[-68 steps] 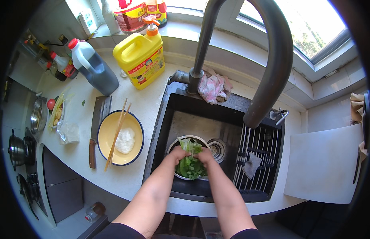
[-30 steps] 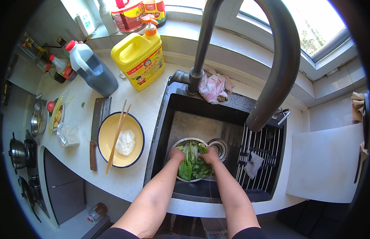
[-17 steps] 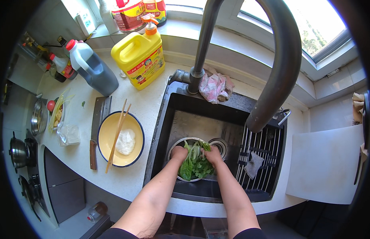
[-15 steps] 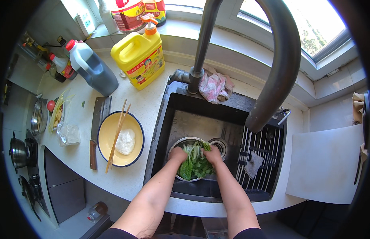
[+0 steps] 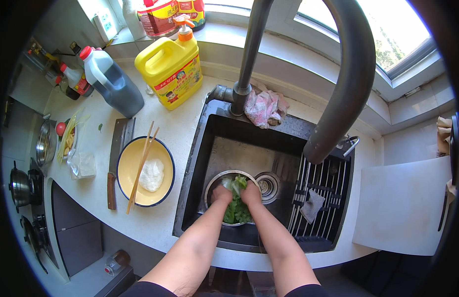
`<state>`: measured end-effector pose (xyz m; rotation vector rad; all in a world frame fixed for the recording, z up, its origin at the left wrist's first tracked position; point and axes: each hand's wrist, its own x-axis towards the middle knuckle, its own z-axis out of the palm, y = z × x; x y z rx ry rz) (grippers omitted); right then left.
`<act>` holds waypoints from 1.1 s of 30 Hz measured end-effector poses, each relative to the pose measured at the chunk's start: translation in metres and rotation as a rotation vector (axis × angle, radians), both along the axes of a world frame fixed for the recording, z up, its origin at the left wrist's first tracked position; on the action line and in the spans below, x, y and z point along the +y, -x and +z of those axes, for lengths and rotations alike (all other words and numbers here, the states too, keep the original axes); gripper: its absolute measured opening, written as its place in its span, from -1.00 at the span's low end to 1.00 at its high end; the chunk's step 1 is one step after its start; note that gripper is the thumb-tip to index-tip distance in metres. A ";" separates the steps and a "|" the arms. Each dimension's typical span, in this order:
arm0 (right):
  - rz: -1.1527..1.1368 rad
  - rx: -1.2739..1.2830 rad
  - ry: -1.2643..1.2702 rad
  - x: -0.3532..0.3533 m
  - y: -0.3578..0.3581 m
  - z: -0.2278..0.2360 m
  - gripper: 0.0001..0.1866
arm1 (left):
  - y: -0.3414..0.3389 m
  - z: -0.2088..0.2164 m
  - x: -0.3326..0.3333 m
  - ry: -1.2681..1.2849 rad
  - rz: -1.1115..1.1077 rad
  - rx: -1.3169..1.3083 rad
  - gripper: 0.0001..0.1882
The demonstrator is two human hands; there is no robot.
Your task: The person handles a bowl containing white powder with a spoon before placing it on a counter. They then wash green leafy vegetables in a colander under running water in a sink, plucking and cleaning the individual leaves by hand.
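Observation:
A round metal basin (image 5: pixel 206 192) stands in the dark sink, with leafy green vegetables (image 5: pixel 236 212) in it. My left hand (image 5: pixel 221 194) reaches into the basin from its left side and is closed on the greens. Close beside it, my right hand (image 5: pixel 251 193) grips the greens from the right. Pale stalks show between the two hands, and leaves spread below them toward the near rim. The fingertips of both hands are mostly hidden in the leaves.
The sink (image 5: pixel 289 163) has a drain (image 5: pixel 267 186) and a rack with a grey cloth (image 5: pixel 312 205). A tall faucet (image 5: pixel 355 94) arches over it. On the left counter are a cream bowl (image 5: pixel 130 183) of white powder, chopsticks (image 5: pixel 142 168), a cleaver (image 5: pixel 118 148) and a yellow jug (image 5: pixel 172 74).
My hands have drawn closer together and gone deeper into the basin, gathering the greens between them. The basin sits slightly further left, uncovering more of the drain.

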<state>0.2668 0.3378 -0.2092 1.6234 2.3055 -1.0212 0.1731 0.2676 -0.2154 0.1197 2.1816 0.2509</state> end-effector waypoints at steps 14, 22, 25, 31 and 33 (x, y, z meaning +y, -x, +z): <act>-0.312 0.421 0.439 -0.007 -0.010 -0.014 -0.08 | -0.008 0.001 0.013 -0.508 0.647 -0.598 -0.08; -0.285 0.703 0.698 0.009 -0.014 0.033 -0.43 | -0.008 0.091 -0.005 -0.781 0.645 -0.877 0.04; -0.292 0.884 0.518 -0.001 -0.005 0.083 -0.38 | -0.001 0.132 -0.015 -1.033 0.550 -1.017 -0.01; -0.176 0.935 0.359 -0.004 -0.015 0.124 -0.53 | -0.002 0.153 -0.030 -1.139 0.383 -0.838 -0.15; -0.199 0.965 0.354 -0.009 -0.017 0.133 -0.53 | -0.002 0.158 -0.034 -1.104 0.184 -0.667 -0.16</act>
